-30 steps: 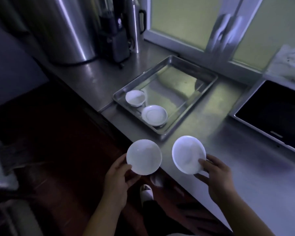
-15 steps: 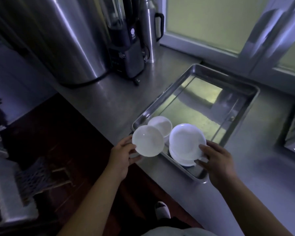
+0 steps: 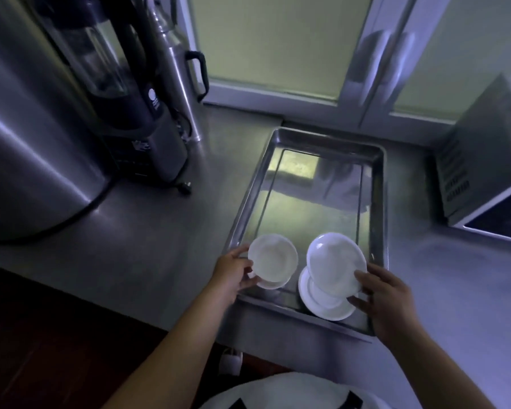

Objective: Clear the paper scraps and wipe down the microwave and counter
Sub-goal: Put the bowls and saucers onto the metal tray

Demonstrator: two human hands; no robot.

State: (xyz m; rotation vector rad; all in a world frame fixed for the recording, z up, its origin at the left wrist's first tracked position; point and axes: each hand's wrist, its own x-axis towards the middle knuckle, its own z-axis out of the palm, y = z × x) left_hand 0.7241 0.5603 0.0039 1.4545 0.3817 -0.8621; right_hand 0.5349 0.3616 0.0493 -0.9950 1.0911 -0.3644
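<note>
Head view showed a dim steel table (image 3: 148, 231) below a window (image 3: 278, 39), the microwave (image 3: 484, 160) at its right end. Over a tray (image 3: 379, 202), the left hand (image 3: 233, 274) gripped a dish (image 3: 273, 258), the right hand (image 3: 387, 299) a second dish (image 3: 334, 261).

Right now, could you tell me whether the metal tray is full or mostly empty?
Mostly empty: the metal tray shows bare bottom across its far part; the white dishes are only at its near end.

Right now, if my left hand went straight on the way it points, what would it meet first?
Likely the tilted white dish in your right hand: your left hand points across the near end of the steel tray, its own small dish leading. Heights are unclear, so they might pass.
</note>
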